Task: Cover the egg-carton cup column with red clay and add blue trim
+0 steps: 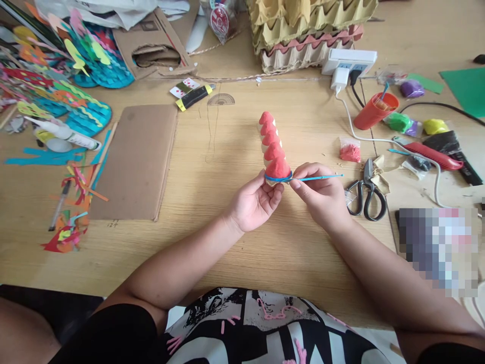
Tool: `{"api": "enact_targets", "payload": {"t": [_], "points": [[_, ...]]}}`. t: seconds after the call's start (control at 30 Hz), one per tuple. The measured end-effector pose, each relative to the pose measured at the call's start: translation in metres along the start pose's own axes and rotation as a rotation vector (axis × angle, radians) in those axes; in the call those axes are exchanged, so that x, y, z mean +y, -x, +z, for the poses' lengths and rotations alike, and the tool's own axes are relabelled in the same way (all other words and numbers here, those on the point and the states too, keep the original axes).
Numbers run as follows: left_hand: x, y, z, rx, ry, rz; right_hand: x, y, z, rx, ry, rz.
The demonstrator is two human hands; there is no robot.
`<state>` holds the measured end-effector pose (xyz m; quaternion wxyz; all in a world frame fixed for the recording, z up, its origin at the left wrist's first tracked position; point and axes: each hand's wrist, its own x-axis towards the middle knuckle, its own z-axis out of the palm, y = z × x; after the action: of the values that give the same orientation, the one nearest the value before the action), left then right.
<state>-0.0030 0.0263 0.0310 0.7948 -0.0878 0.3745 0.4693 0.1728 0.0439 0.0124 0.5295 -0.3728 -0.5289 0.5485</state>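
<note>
A strip of pale egg-carton cups with red, clay-like domed tops (273, 150) points away from me, its near end raised at my fingers. My left hand (253, 205) is closed on that near end, thumb at its left side and fingers curled beneath. A blue band (278, 179) runs along the base of the nearest red dome. At the right of this dome, my right hand (320, 194) pinches a thin blue stick (322, 177) between thumb and fingers. The stick's free end points right; its other end meets the band, and I cannot tell whether they are joined.
Black-handled scissors (367, 194) and a bag of red clay (349, 151) lie right of my hands. Beyond are an orange cup (375, 111), a power strip (350, 61) with cables and stacked egg trays (303, 35). Cardboard (132, 162) and paper scraps (68, 232) lie left.
</note>
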Motion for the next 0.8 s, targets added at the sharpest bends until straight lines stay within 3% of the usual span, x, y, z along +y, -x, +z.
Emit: {"api": "enact_targets", "payload": {"t": [0.57,0.8], "points": [[-0.0007,0.0012,0.0008,0.022,-0.001,0.001,0.0018,-0.0004,0.0015,0.011,0.011,0.053],[-0.0005,0.0008,0.0005,-0.021,-0.015,0.003,0.0030,-0.0017,0.0033,0.004,-0.041,0.048]]}}
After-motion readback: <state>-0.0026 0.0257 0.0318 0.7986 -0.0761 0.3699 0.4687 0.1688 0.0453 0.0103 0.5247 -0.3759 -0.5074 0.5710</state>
